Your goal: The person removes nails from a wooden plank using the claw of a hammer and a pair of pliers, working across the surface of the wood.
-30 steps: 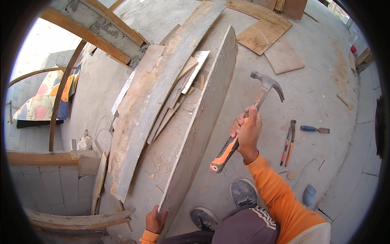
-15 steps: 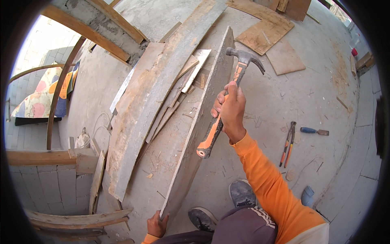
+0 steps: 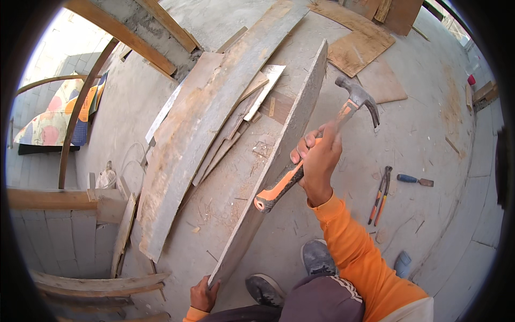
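Note:
My right hand (image 3: 321,163) is wrapped round the black and orange handle of a claw hammer (image 3: 283,185). Its steel head points up and to the right, and the handle's butt overlaps the board in the picture. A long, narrow wooden board (image 3: 301,118) stands on its edge, slanting away from me. My left hand (image 3: 204,295) grips the near end of this board, with the fingers partly hidden. Nails stick out near the board's left side.
Long planks (image 3: 198,129) and wood scraps lie to the left. Pincers (image 3: 380,196) with orange handles and a blue-handled chisel (image 3: 416,180) rest on the concrete floor at right. Plywood pieces (image 3: 362,51) lie at the far side. My shoes (image 3: 319,257) are close to the board.
The hammer has tilted over to the right, its head moving right and slightly down. The board's far end has shifted right in the view. My left hand keeps its hold.

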Available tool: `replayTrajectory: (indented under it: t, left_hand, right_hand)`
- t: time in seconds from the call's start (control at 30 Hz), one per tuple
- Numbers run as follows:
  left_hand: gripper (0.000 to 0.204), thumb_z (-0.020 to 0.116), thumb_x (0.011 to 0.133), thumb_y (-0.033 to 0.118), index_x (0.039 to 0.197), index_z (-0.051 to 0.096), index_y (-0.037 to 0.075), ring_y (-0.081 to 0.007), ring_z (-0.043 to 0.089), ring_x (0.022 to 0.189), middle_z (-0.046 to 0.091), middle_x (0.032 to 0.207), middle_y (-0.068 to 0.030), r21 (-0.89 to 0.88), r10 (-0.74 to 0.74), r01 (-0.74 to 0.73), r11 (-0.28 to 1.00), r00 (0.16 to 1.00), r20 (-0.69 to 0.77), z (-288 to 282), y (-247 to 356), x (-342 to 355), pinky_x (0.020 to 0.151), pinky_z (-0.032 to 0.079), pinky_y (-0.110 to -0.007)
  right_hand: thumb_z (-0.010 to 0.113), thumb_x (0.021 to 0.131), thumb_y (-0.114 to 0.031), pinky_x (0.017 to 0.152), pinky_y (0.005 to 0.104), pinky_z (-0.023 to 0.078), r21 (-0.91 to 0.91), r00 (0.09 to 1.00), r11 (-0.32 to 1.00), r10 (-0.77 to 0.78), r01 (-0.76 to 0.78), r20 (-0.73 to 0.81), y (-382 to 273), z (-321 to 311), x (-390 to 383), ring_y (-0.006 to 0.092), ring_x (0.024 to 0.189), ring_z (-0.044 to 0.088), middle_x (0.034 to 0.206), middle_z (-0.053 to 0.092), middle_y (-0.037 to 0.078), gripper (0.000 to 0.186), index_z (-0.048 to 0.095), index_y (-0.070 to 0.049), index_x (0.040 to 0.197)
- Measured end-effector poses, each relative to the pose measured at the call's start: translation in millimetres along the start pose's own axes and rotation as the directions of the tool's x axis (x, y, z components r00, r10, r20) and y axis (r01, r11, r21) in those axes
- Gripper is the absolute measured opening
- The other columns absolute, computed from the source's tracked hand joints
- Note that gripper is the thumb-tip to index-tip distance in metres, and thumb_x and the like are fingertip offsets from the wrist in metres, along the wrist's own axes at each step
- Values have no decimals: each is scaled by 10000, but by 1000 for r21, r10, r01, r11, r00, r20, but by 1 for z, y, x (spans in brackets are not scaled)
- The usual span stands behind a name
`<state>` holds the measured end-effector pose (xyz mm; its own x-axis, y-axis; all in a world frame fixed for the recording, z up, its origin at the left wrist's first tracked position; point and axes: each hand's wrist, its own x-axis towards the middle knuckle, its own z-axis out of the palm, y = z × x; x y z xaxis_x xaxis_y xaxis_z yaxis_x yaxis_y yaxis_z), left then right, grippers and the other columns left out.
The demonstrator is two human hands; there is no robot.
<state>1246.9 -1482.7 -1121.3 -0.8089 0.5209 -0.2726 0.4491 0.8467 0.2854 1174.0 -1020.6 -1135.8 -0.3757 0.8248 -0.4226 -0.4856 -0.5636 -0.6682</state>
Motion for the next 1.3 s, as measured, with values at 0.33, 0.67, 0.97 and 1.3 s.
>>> replayTrajectory:
  t: [0.33, 0.67, 0.97, 1.3]
  left_hand:
    - [264, 796, 884, 157, 1034, 650, -5, -437, 690, 703, 699, 791, -235, -12, 25, -25, 1000, 999, -23, -1, 6, 1, 600, 543, -468]
    - [550, 898, 786, 325, 1110, 626, -27, -433, 605, 694, 622, 716, -208, 4, -159, 159, 987, 985, 60, 1, -38, 17, 649, 483, -492]
    - [495, 904, 779, 352, 955, 609, -4, -443, 626, 602, 622, 634, -215, 91, -52, 56, 994, 998, -40, -8, -43, 31, 569, 497, -475]
    - [526, 934, 738, 382, 901, 608, 2, -426, 624, 559, 618, 621, -214, 115, -95, 98, 988, 995, -35, -8, -63, 47, 546, 508, -460]
  right_hand:
    - [410, 1088, -344, 427, 318, 390, -27, 995, 999, 36, -33, 92, -3, 3, 4, 108, 480, 388, 698, 418, 21, 282, 405, -80, 989]
    - [477, 1113, -309, 440, 412, 437, -658, 805, 463, -358, 593, 473, 2, -108, 109, 210, 447, 544, 589, 519, 72, 312, 474, -15, 1010]
    - [775, 870, -158, 697, 467, 540, 14, 113, -436, 264, 900, 958, -140, -100, 274, 386, 805, 674, 910, 666, 167, 309, 589, -50, 1092]
    - [765, 869, -175, 702, 487, 525, 26, 135, -378, 392, 925, 910, -95, -45, 310, 403, 806, 658, 894, 654, 171, 314, 569, -58, 1085]
